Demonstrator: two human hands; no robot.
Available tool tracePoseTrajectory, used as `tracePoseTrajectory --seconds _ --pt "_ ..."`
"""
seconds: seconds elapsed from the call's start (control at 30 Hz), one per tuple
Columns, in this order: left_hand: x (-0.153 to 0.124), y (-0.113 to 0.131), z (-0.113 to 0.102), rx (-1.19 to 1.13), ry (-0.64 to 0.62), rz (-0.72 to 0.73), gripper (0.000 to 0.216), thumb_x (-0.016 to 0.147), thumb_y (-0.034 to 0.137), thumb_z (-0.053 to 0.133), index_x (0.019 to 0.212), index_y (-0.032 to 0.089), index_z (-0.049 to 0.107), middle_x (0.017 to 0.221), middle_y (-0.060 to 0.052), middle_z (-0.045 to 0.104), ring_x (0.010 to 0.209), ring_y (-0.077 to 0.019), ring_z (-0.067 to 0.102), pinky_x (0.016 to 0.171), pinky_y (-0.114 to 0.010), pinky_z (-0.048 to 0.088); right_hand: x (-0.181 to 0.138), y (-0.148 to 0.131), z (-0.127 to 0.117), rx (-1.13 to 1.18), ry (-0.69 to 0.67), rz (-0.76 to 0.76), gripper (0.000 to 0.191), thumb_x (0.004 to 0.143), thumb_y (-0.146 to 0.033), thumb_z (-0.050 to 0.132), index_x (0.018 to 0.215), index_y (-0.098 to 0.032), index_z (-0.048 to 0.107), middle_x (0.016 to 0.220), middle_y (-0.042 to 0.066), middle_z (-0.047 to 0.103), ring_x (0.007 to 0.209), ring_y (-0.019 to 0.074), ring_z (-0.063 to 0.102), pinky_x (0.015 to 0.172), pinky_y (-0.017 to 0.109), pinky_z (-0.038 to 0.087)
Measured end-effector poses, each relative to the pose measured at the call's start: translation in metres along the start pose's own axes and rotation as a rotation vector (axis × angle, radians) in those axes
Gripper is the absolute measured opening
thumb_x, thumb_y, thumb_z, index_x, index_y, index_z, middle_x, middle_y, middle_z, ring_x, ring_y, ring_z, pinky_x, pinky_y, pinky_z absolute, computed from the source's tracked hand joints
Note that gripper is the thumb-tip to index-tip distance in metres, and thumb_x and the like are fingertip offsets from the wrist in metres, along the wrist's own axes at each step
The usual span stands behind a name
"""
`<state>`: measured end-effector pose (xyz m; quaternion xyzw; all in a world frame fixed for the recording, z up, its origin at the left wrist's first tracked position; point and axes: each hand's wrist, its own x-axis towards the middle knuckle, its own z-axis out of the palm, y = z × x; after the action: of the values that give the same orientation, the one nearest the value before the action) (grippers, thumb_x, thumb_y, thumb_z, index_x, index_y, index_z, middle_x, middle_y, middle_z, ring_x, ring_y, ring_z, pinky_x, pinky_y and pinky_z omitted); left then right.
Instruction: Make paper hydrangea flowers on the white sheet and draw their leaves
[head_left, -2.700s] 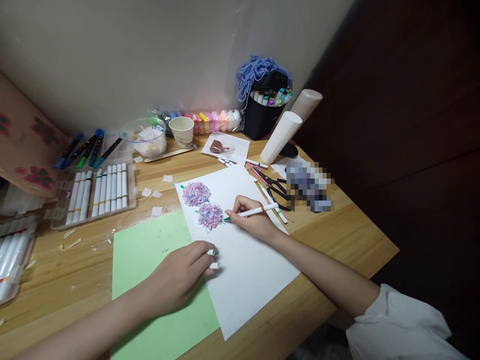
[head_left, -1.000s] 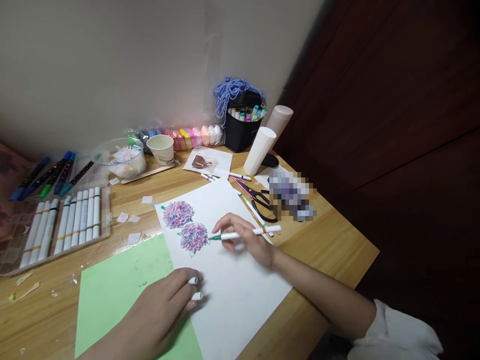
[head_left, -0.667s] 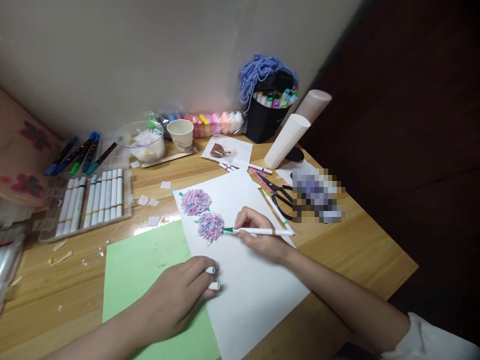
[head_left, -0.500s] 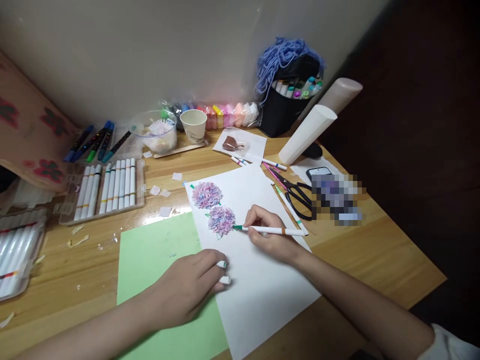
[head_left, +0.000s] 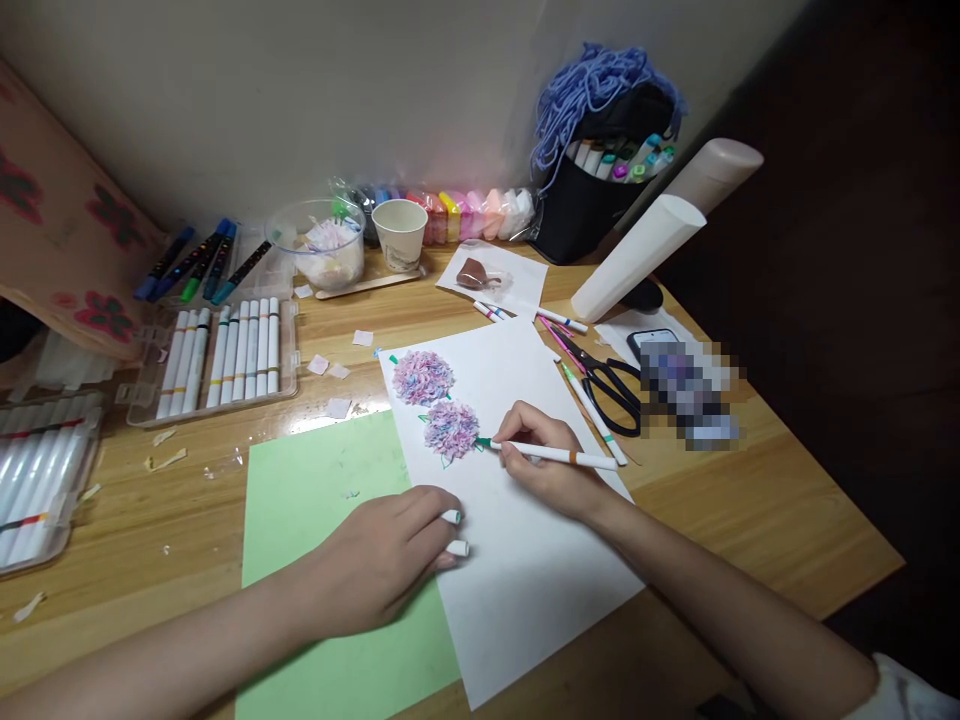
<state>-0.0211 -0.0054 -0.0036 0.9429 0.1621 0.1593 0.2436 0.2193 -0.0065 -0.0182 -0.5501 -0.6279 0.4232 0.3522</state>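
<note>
My right hand (head_left: 551,460) is closed around a white marker (head_left: 559,454) with an orange-brown band. Its green tip touches the white paper (head_left: 540,590) at the right edge of the lower of two pink-purple crumpled-paper flowers (head_left: 451,430). Small green leaf outlines show around that flower, and the upper flower (head_left: 423,378) has green bits at its edge. Resting across the white sheet and the green paper (head_left: 300,520), my left hand (head_left: 397,550) has its fingers curled, with two white marker caps (head_left: 457,549) sticking out between them.
Black-handled scissors (head_left: 607,385), loose markers (head_left: 592,410) and a phone (head_left: 660,350) lie to the right. Behind stand a white tube (head_left: 637,255), a black marker holder (head_left: 581,215), a paper cup (head_left: 400,240) and a plastic bowl (head_left: 330,262). Marker cases (head_left: 217,405) sit at left.
The whole view has shifted slightly. The marker tip has moved a little at the lower flower's right side, where a short green line now shows. My left hand keeps the caps.
</note>
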Motion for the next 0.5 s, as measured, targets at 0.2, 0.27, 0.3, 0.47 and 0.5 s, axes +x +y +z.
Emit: tracePoseTrajectory --seconds 0.2,0.27,0.3,0.47,0.5 --pt "-0.0011 -0.0004 0.0009 0.005 -0.009 -0.004 0.017 0.096 0.022 0.037 0.096 0.015 0.052 0.107 -0.011 0.06 0.092 -0.0178 0.058 0.07 -0.026 0.048 0.0006 -0.003 -0.0004 -0.014 0.024 -0.023 0.01 0.075 -0.012 0.052 0.074 -0.021 0.048 0.067 -0.004 0.05 0.059 0.0113 0.044 0.053 0.023 0.032" --pt "-0.001 -0.0005 0.0011 0.009 -0.009 -0.004 0.016 0.096 0.022 0.037 0.097 0.015 0.052 0.106 -0.012 0.06 0.091 -0.018 0.057 0.069 -0.026 0.048 0.0008 -0.0033 -0.0007 -0.006 0.024 -0.028 0.011 0.075 -0.012 0.051 0.073 -0.021 0.046 0.066 -0.004 0.049 0.058 0.0112 0.043 0.052 0.023 0.031" --pt "-0.0008 -0.0005 0.0012 0.012 -0.008 -0.003 0.017 0.096 0.022 0.037 0.097 0.015 0.052 0.106 -0.012 0.06 0.091 -0.018 0.057 0.069 -0.026 0.048 0.0007 -0.0032 -0.001 -0.002 0.021 -0.03 0.011 0.075 -0.011 0.051 0.072 -0.021 0.046 0.066 -0.004 0.049 0.058 0.0113 0.043 0.052 0.023 0.031" --pt "0.0001 -0.0003 0.0009 0.027 -0.004 -0.001 0.019 0.097 0.023 0.036 0.098 0.015 0.053 0.105 -0.011 0.061 0.092 -0.0174 0.058 0.071 -0.025 0.048 0.0003 -0.0004 -0.0029 0.013 0.001 -0.048 0.012 0.074 -0.012 0.05 0.07 -0.021 0.044 0.063 -0.004 0.047 0.058 0.0119 0.041 0.053 0.024 0.03" --pt "0.0002 -0.0002 0.0008 0.03 -0.004 -0.001 0.019 0.097 0.023 0.036 0.098 0.015 0.053 0.105 -0.011 0.061 0.092 -0.0175 0.058 0.071 -0.025 0.048 0.0002 0.0002 -0.0031 0.023 0.001 -0.051 0.011 0.074 -0.013 0.05 0.069 -0.021 0.044 0.063 -0.004 0.046 0.058 0.0119 0.041 0.053 0.025 0.03"
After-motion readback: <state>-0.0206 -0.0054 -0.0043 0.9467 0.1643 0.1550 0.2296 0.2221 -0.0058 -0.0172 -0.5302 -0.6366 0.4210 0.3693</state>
